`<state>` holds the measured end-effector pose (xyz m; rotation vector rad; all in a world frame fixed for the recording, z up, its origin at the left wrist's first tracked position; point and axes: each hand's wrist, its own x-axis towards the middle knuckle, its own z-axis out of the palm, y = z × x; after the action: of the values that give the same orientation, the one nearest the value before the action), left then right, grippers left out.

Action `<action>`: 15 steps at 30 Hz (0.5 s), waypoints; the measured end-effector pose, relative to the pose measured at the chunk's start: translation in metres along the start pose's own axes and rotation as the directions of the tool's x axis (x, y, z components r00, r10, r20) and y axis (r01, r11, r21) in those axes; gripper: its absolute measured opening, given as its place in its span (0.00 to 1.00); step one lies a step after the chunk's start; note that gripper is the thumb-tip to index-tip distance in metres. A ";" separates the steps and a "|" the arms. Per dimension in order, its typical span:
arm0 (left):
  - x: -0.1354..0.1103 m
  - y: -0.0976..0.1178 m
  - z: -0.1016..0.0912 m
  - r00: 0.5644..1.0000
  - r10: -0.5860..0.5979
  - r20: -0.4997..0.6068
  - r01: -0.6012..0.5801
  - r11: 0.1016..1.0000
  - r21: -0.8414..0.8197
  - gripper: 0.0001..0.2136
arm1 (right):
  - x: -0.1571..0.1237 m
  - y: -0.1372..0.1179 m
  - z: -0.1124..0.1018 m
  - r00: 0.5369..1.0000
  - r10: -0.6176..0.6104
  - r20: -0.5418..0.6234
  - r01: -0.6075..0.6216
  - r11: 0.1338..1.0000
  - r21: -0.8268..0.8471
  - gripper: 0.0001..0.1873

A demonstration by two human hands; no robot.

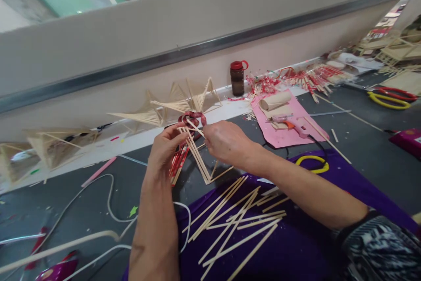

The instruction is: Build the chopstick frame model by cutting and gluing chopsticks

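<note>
My left hand [166, 147] is closed around a stick frame [197, 158] of thin wooden sticks, with red-and-white wrapped sticks [177, 162] hanging below the fingers. My right hand [225, 143] pinches a single stick [196, 128] at the frame's top, next to a dark red ribbon [192, 118] looped there. Both hands meet above the grey floor. Several loose wooden sticks [237, 224] lie on purple cloth [289, 246] over my lap.
Finished stick fan shapes [184, 101] stand along the wall. A dark jar with a red lid [237, 78], a pink sheet [289, 119] with a glue gun [289, 124], yellow scissors [388, 100], white cables [108, 202] and red scraps [296, 77] lie on the floor.
</note>
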<state>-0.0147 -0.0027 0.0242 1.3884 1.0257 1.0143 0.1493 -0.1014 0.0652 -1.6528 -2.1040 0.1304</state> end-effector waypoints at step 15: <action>0.002 -0.012 0.002 1.000 0.021 0.019 -0.020 0.999 -0.041 0.15 | 0.013 -0.018 0.012 0.991 0.072 0.115 -0.052 0.985 -0.167 0.12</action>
<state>-0.0123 -0.0006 0.0125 1.3752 0.9729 1.0291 0.1255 -0.0916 0.0644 -1.8491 -2.2047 0.0816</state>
